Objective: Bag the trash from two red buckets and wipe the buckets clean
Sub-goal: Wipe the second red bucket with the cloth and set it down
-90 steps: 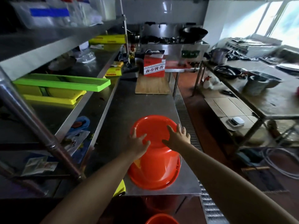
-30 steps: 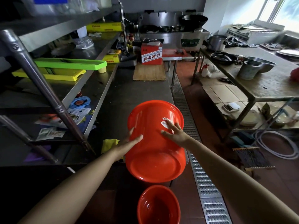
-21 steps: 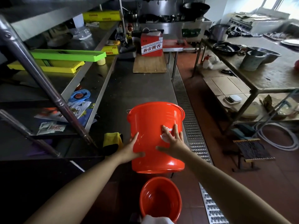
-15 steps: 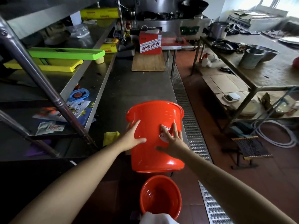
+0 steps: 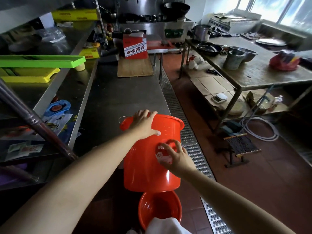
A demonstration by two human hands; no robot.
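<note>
The steel counter [image 5: 125,92] extends beyond the fingertips. The upper red bucket [image 5: 148,168] is upright, level with its near edge; whether it rests there cannot be told. The lower red bucket [image 5: 159,208] stands open-mouthed directly below, probably awaiting nesting. The left hand [image 5: 143,124] hooks its fingers over the far rim, thumb on the wall, likely carrying the weight. The right hand [image 5: 175,157] lies on the label with fingers loosely curled and gripping nothing, apparently steadying. A white cloth [image 5: 167,225] lies nearest the viewer.

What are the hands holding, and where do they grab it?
The upper red bucket. The left hand grips its rim; the right hand presses its labelled side.
</note>
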